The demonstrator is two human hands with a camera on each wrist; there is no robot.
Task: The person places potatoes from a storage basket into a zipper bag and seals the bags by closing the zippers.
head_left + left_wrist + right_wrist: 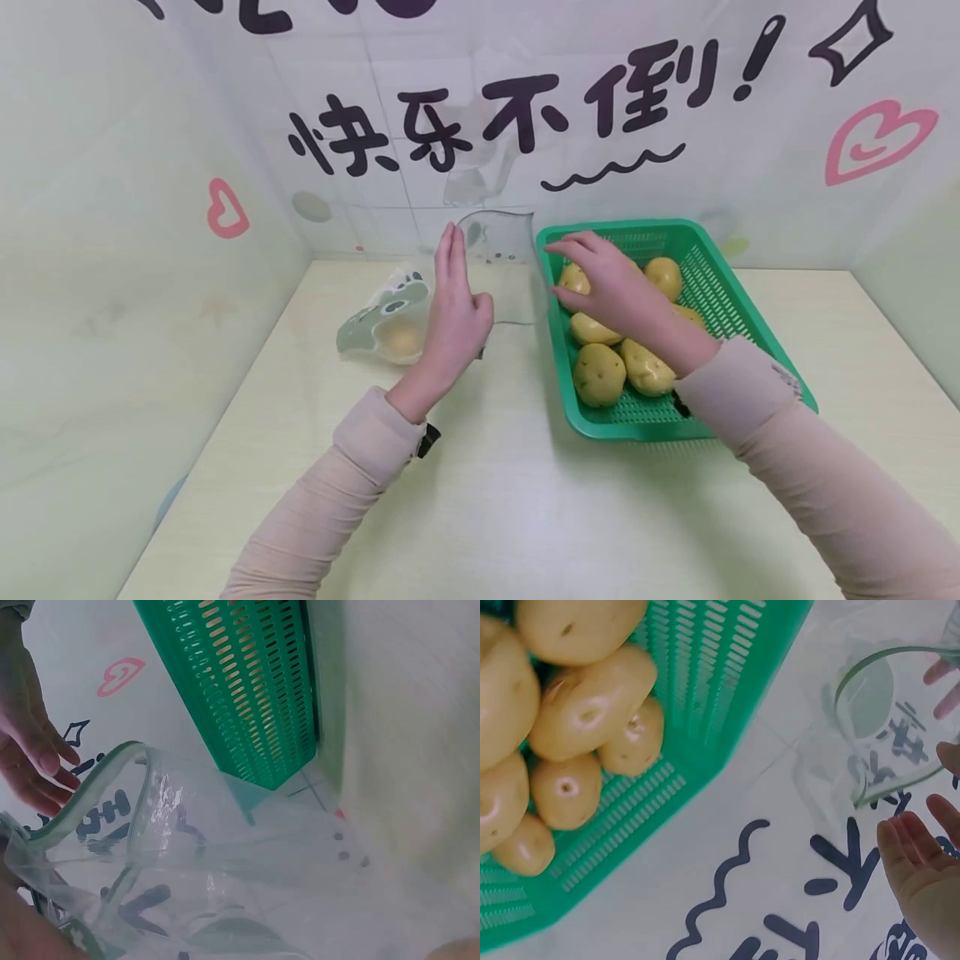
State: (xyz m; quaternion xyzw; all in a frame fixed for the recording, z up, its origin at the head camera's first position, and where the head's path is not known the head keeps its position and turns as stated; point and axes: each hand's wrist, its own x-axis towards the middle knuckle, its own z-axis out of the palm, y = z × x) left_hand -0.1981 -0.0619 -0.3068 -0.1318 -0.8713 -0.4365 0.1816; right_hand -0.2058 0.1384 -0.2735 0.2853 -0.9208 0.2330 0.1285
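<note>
A clear plastic bag (513, 292) with a greenish rim hangs between the two hands, its mouth spread wide. My left hand (457, 321) is at the bag's left side with two fingers straight up; in the left wrist view the rim runs down to it. On the other side, my right hand (618, 287) reaches over the green basket (573, 423), fingers loosely bent and fingertips right at the bag's edge. Potatoes (600, 375) lie in the basket under the right forearm. Left of the left hand, a printed clear bag (360, 329) has a potato-like tan shape (401, 339) inside.
A pale wooden table (480, 517) carries the basket at right and the printed bag at left. Behind it hangs a white sheet (360, 225) with black characters and pink hearts. Light sheeting (97, 333) rises along the left side.
</note>
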